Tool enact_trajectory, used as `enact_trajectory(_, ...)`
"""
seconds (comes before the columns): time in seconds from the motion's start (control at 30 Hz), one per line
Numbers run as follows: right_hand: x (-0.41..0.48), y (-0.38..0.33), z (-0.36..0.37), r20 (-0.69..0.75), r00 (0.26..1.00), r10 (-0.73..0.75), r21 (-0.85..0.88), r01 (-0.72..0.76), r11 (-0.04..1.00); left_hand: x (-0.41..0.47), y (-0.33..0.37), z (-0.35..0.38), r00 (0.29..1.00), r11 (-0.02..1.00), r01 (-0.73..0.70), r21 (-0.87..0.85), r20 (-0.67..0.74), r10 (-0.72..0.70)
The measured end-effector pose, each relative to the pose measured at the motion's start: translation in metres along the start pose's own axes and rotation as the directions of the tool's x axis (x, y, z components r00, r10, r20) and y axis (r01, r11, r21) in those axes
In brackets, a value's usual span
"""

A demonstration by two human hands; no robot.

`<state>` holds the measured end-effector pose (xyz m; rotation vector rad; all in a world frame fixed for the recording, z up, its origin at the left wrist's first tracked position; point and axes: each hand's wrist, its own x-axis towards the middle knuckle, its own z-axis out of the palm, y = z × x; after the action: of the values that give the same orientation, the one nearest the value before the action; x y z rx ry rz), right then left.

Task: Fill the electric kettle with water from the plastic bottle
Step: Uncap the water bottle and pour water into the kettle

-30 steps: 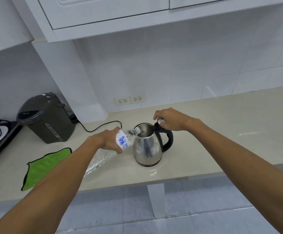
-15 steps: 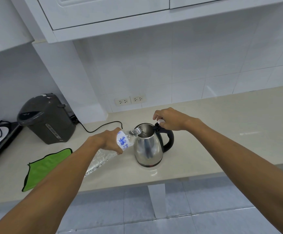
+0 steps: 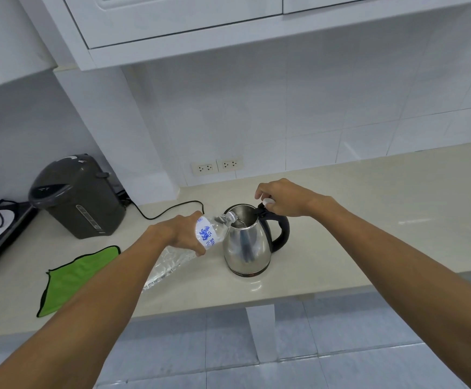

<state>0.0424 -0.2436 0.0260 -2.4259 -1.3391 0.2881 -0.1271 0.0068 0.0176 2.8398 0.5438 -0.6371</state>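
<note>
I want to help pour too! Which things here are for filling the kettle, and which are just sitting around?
For the job:
kettle
plastic bottle, tipped by the left hand
right hand at the kettle's top

Just sitting around:
green cloth
grey water pot
wall sockets

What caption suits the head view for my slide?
Left hand tips plastic bottle into open steel kettle; right hand at its handle.

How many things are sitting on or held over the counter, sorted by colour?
Silver: 1, kettle
Clear: 1, plastic bottle, in the left hand
Green: 1, cloth
Dark grey: 1, water boiler
Black: 1, cord
Total: 5
</note>
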Motion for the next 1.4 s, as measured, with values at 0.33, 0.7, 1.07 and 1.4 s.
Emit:
enact_trajectory(0.33,0.0,-0.005,0.006,-0.014,1.0,-0.005,-0.006,0.005,1.0,0.002,-0.003,0.007,1.0,0.997,-0.011,-0.078,-0.019,0.01)
enact_trajectory(0.7,0.014,-0.026,0.007,-0.144,0.988,0.049,0.265,-0.009,0.964,-0.002,0.003,0.027,0.984,0.914,-0.107,-0.391,-0.172,0.041)
enact_trajectory(1.07,0.019,-0.047,-0.015,-0.107,0.994,-0.01,0.345,0.046,0.937,-0.02,0.012,0.046,0.926,0.788,-0.307,-0.534,-0.358,0.118)
enact_trajectory(1.4,0.013,-0.056,-0.037,-0.004,0.996,-0.085,0.289,0.083,0.954,-0.027,0.011,0.052,0.911,0.785,-0.346,-0.513,-0.385,0.15)
